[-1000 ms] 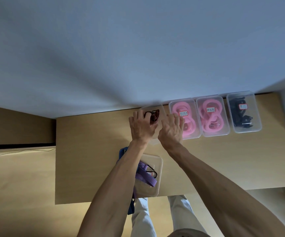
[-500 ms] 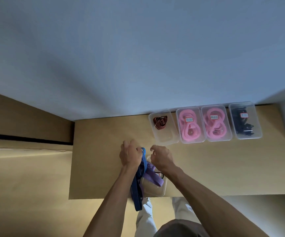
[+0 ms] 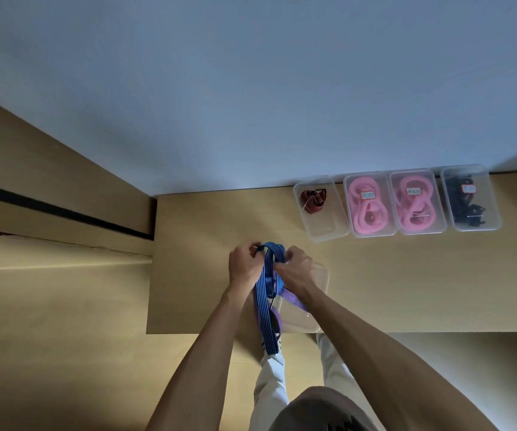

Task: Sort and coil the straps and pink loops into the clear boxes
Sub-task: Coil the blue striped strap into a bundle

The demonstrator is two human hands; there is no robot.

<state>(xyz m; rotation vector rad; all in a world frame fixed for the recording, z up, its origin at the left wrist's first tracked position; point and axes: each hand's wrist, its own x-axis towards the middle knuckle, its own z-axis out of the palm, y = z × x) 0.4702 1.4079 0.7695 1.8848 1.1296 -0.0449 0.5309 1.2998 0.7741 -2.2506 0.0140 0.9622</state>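
A blue striped strap (image 3: 267, 309) loops up between both hands and hangs over the table's front edge. My left hand (image 3: 244, 265) grips its left side and my right hand (image 3: 296, 269) grips its right side, above a clear box (image 3: 310, 312) at the front edge. A purple strap (image 3: 292, 298) lies in that box, partly under my right wrist. Against the wall stand a clear box with a coiled red strap (image 3: 313, 200), two lidded boxes of pink loops (image 3: 367, 205) (image 3: 414, 202), and a lidded box of black straps (image 3: 468, 200).
The wooden table (image 3: 207, 231) runs from the wall to its front edge near my legs. A lower wooden surface (image 3: 49, 290) lies to the left. The grey wall (image 3: 251, 88) fills the upper view.
Both hands left the red-strap box at the back and came to the front box. They took hold of the blue strap and lifted a loop of it between them.
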